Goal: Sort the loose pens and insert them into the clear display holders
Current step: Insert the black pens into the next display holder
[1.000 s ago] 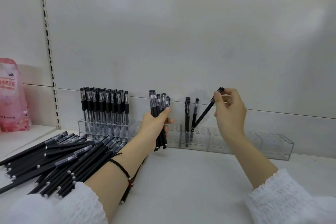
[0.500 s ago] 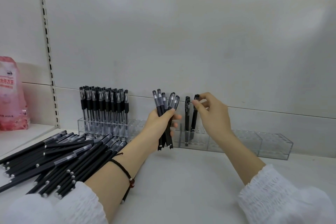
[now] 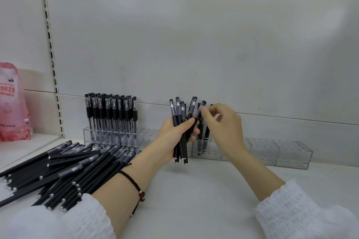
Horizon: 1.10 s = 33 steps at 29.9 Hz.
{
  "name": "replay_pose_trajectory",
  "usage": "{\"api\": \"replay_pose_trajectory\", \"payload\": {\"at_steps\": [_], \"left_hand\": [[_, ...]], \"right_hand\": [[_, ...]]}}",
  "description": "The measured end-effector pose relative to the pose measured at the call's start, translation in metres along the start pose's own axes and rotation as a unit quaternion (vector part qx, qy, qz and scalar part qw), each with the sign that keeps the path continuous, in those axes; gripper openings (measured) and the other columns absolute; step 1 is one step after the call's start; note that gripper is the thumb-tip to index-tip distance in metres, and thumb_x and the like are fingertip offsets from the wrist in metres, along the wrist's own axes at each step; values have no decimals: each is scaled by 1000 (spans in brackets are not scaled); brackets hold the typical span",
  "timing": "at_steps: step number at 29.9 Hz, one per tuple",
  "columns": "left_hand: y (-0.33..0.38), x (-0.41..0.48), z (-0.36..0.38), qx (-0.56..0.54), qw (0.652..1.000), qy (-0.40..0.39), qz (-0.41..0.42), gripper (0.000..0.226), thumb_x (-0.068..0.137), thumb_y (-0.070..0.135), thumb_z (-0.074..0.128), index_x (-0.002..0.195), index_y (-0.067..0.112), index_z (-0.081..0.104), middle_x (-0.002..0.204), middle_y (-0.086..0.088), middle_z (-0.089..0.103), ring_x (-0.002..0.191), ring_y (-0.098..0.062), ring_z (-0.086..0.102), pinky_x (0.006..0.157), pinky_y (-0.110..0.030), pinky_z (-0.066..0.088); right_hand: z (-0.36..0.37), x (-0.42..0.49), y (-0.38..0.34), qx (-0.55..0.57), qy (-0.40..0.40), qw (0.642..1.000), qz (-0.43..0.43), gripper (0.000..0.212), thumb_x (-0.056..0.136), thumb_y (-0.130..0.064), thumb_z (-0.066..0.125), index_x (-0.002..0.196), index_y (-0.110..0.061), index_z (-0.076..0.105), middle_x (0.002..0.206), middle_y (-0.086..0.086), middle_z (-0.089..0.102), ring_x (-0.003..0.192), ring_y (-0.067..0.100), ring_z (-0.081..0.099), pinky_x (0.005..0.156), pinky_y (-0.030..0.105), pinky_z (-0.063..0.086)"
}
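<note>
My left hand (image 3: 175, 132) grips a bundle of several black pens (image 3: 179, 134) upright in front of the clear holders. My right hand (image 3: 223, 124) pinches the cap end of one pen (image 3: 201, 109) at the right of that bundle. Behind my hands, two or three black pens (image 3: 200, 139) stand in the right clear holder (image 3: 287, 153), partly hidden by my fingers. The left clear holder (image 3: 108, 137) carries several capped pens (image 3: 110, 112) in rows. A big pile of loose black pens (image 3: 64, 169) lies on the shelf at the left.
A pink plastic bag (image 3: 11, 103) stands on the neighbouring shelf at far left. A slotted upright (image 3: 51, 54) divides the two shelves. The white back panel (image 3: 194, 44) rises right behind the holders. One loose pen lies partly under my left forearm.
My right hand set a pen into the right holder, let it go, and moved left to the bundle, where it now pinches one pen. My left hand shifted slightly right with the bundle.
</note>
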<state>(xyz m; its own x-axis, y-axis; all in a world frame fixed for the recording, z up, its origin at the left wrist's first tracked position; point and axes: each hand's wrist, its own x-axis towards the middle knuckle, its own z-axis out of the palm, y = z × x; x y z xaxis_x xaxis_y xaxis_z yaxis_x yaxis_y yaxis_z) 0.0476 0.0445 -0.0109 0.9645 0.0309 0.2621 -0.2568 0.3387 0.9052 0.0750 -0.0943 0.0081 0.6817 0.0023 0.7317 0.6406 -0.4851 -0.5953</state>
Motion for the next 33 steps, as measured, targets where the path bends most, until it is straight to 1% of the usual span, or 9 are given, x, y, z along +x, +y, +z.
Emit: {"api": "replay_pose_trajectory", "payload": {"at_steps": [5, 9, 11, 13, 17, 21, 26, 30, 33], "left_hand": [[2, 1, -1, -21, 1000, 1, 5, 14, 94, 5, 59, 107, 0, 62, 89, -11, 75, 78, -20, 73, 64, -26, 57], [2, 3, -3, -48, 998, 47, -9, 12, 95, 6, 58, 104, -1, 61, 89, -12, 76, 83, -23, 74, 62, -27, 59], [2, 4, -5, -38, 997, 63, -16, 11, 94, 13, 61, 105, 7, 60, 88, -8, 76, 77, -22, 74, 60, -31, 59], [2, 3, -6, 4, 997, 66, -30, 17, 93, 23, 64, 108, 15, 60, 86, -4, 76, 64, -18, 70, 55, -30, 57], [1, 3, -5, 24, 996, 67, -49, 24, 93, 31, 62, 112, 15, 61, 66, 2, 68, 42, -10, 46, 41, -20, 40], [3, 4, -6, 10, 997, 60, -53, 20, 96, 31, 59, 104, 13, 58, 57, 6, 58, 40, -8, 38, 36, -19, 32], [3, 6, -3, -5, 997, 49, -52, 16, 98, 25, 55, 95, 12, 46, 59, 1, 60, 41, -10, 39, 35, -19, 30], [3, 4, 0, -10, 999, 15, -42, 12, 98, 19, 54, 97, 7, 51, 67, -1, 67, 46, -11, 47, 37, -21, 35], [0, 2, 0, 34, 999, -7, -24, 13, 97, 20, 58, 96, 7, 59, 74, 0, 69, 52, -10, 53, 42, -21, 40]], "right_hand": [[6, -1, -7, 112, -13, 990, 90, 19, 90, -29, 64, 81, -13, 70, 70, -4, 64, 59, 3, 51, 61, 20, 41], [-2, 8, -5, 207, 79, 967, 126, 17, 101, -29, 45, 85, -24, 50, 77, 4, 64, 50, 11, 48, 52, 22, 39], [-6, 9, 0, 178, 106, 972, 107, 19, 102, -31, 42, 83, -30, 44, 85, 7, 67, 57, 16, 48, 59, 31, 40], [-8, 8, 6, 139, 116, 980, 85, 18, 102, -31, 42, 84, -34, 43, 81, 3, 66, 58, 17, 49, 61, 36, 43], [-7, 6, 14, 105, 99, 988, 60, 10, 102, -31, 43, 94, -27, 47, 78, -3, 61, 57, 15, 47, 59, 33, 41], [-4, 4, 19, 44, 44, 997, 39, 11, 101, -32, 45, 98, -23, 51, 82, -6, 62, 62, 11, 49, 60, 32, 39], [0, 0, 23, -87, -52, 994, 39, 17, 94, -36, 56, 91, -20, 59, 82, -11, 60, 76, 17, 56, 68, 32, 44], [0, -2, 20, -73, -17, 996, 58, 17, 89, -44, 60, 90, -27, 56, 81, -13, 61, 74, 7, 56, 59, 28, 40], [-2, -1, 13, 1, 31, 999, 39, 20, 94, -40, 53, 84, -23, 57, 75, -12, 60, 66, 6, 52, 62, 31, 41]]}}
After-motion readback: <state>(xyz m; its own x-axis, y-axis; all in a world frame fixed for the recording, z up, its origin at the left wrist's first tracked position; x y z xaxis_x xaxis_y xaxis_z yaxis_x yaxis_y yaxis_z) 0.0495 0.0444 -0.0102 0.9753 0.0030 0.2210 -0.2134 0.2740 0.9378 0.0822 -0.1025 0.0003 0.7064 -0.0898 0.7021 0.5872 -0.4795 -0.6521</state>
